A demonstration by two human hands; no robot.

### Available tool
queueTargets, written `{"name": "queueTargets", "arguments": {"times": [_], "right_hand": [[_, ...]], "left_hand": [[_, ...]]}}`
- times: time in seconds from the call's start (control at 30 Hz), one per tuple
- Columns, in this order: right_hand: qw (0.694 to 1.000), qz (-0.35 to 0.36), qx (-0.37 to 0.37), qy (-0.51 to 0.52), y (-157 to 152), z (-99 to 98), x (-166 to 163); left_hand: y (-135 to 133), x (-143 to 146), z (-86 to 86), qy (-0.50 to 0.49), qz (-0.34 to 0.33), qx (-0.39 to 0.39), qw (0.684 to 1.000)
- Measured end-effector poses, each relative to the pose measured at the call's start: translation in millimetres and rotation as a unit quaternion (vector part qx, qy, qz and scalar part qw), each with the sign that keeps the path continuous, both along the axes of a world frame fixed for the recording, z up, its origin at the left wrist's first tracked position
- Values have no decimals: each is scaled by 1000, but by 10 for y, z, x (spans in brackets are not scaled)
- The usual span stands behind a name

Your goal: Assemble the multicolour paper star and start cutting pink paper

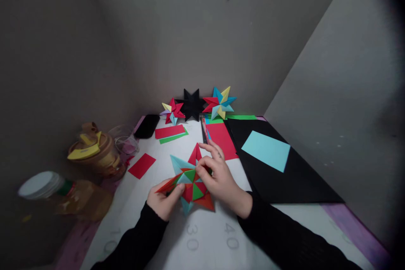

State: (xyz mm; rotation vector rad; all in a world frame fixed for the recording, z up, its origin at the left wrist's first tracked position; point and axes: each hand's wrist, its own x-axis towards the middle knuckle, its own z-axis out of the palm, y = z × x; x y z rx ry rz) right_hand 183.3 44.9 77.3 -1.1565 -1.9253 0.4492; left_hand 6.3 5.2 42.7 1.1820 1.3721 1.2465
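A folded paper star (198, 191) in red, orange, green and light blue is held above the white table sheet, its points spread outward. My left hand (166, 199) grips it at the left, with the thumb on the front near the centre. At the upper right of the star, my right hand (218, 177) pinches the paper between thumb and index finger, the other fingers raised. My right hand hides the star's right-hand points. Left of my hands lies a small red paper rectangle (142, 166).
Against the back wall stand a small red star (172, 112), a black star (191, 104) and a multicoloured star (220, 102). A light blue sheet (266, 151) lies on a black folder (294, 185) at the right. A phone (147, 126), cut papers (170, 132) and a brown container (98, 156) are at the left.
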Motion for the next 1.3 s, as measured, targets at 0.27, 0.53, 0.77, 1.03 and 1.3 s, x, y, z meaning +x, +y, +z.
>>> {"name": "queueTargets", "arguments": {"times": [0.27,0.53,0.77,1.03,1.3], "right_hand": [[996,4,-89,-3,95,-29,23],[983,27,-165,78,197,101,148],[983,28,-167,69,127,3,28],[988,3,-155,6,114,16,58],[989,-11,-146,-10,229,-120,105]], "left_hand": [[40,-22,78,-23,-57,-26,998],[152,-94,3,-113,-49,-49,991],[101,-40,63,-79,-57,-33,995],[109,-56,4,-51,-93,-40,994],[307,-256,-388,-34,-46,-37,998]]}}
